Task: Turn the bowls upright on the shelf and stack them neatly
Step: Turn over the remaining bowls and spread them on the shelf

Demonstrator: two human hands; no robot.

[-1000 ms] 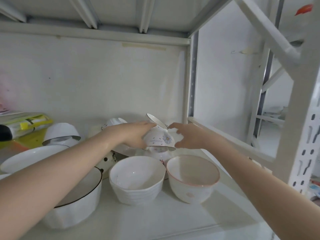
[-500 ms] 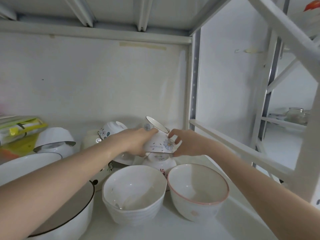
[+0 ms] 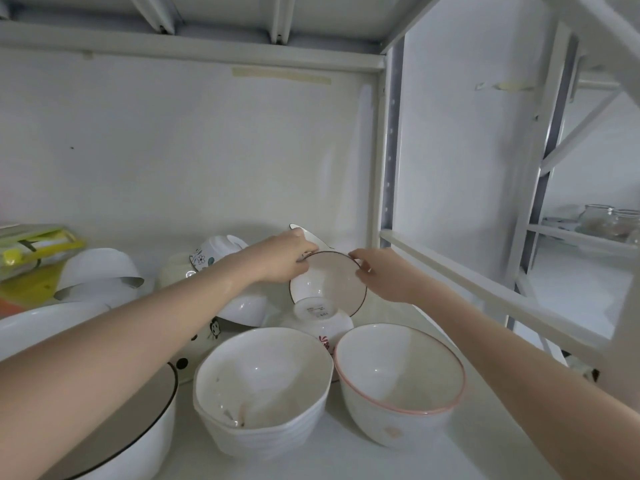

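Note:
A small dark-rimmed white bowl (image 3: 332,282) is held tilted at the back of the shelf, its opening facing me. My left hand (image 3: 280,259) grips its left rim and my right hand (image 3: 377,273) pinches its right rim. Under it an upside-down bowl (image 3: 317,315) shows a labelled foot. Behind my left hand another bowl's rim (image 3: 304,233) sticks up. Two upright bowls stand in front: a ribbed white bowl (image 3: 261,386) and a pink-rimmed bowl (image 3: 398,379). A flower-patterned bowl (image 3: 214,249) and a large white bowl (image 3: 100,271) lie tipped at the back left.
A big black-rimmed bowl (image 3: 138,427) stands at the front left beside a white plate (image 3: 41,322). Yellow-green packets (image 3: 31,247) lie far left. The shelf's white side bar (image 3: 485,285) and upright post (image 3: 391,150) bound the right. Glass jars (image 3: 606,221) sit on another rack.
The small bowl has been turned between both hands: before its flowered outside faced me, now its opening does. The view has moved closer to the shelf.

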